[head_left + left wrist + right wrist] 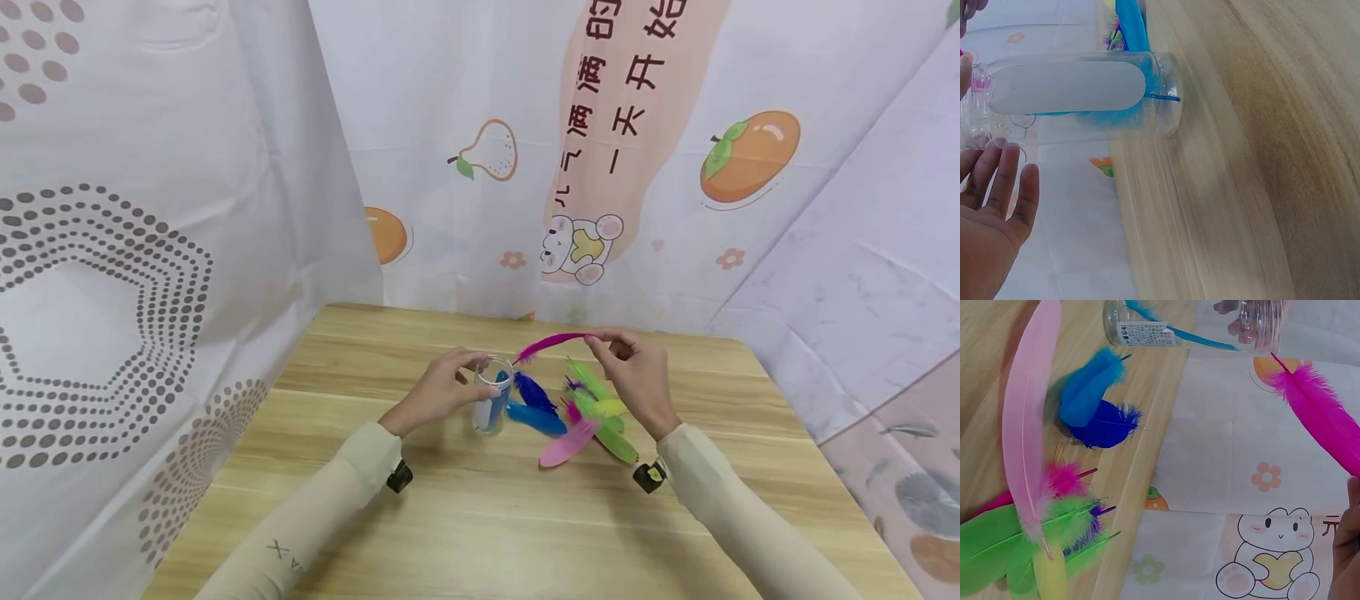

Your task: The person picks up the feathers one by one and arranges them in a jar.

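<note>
A clear jar [487,408] with a pale label [1069,86] stands upright on the table, a blue feather [1200,340] inside it. My left hand [438,392] grips the jar near its rim, fingers and thumb around it. Above the table, my right hand [636,375] pinches a magenta feather [1322,419] by one end. The feather's quill tip points left, close beside the jar's mouth in the head view. Only part of my right hand [1349,550] shows at the edge of the right wrist view.
Right of the jar lie a light blue feather [537,418] and a dark blue one [534,392]. Beyond them is a pile with a pink feather [567,443], several green ones [617,442] and a yellow one [1052,572]. A printed curtain [450,283] hangs behind the wooden table [480,517].
</note>
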A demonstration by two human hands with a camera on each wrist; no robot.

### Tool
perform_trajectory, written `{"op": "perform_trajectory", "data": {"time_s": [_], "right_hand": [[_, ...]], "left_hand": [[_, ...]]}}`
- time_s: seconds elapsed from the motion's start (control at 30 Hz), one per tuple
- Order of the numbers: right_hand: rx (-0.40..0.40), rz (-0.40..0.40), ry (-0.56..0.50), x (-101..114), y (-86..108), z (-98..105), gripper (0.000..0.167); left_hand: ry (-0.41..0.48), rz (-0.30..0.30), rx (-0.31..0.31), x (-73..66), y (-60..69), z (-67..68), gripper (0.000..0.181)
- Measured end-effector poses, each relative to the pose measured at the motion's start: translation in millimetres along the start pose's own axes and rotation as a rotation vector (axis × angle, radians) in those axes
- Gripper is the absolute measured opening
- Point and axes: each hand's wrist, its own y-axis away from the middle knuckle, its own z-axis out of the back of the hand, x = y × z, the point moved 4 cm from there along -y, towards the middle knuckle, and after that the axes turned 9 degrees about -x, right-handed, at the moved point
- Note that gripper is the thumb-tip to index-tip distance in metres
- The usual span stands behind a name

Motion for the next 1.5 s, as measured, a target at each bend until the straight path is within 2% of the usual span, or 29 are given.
{"op": "perform_trajectory", "data": {"time_s": [0.17, 0.27, 0.6, 0.7, 0.93, 1.37, 1.5], "right_hand": [[-0.002, 0.013, -0.019, 25.7, 1.5, 0.5, 0.012], [-0.007, 0.027, -0.031, 30.9, 1.1, -0.4, 0.012], [-0.046, 0.083, -0.059, 33.9, -3.9, -2.9, 0.011], [-0.049, 0.09, -0.063, 23.3, -6.9, -6.3, 0.01], [0.005, 0.068, -0.036, 4.2, -6.9, -18.4, 0.011], [0.154, 0.105, -0.018, 8.8, 0.6, -39.8, 0.014], [0.195, 0.078, -0.037, 9.8, 2.8, -44.7, 0.016]], "left_hand": [[-0.008, 0.002, 0.001, -1.7, 0.5, 1.1, 0.057], [-0.009, -0.005, -0.001, -3.3, 0.4, 1.9, 0.057], [-0.008, -0.015, 0.001, -2.4, 2.2, 0.1, 0.055], [-0.008, -0.015, 0.0, -2.2, 2.5, 0.1, 0.054], [-0.001, -0.03, -0.009, -3.7, 2.3, 0.8, 0.055], [-0.001, -0.033, -0.004, 1.7, -0.4, -2.1, 0.057], [-0.01, -0.028, -0.003, -0.9, 0.5, -2.0, 0.056]]}}
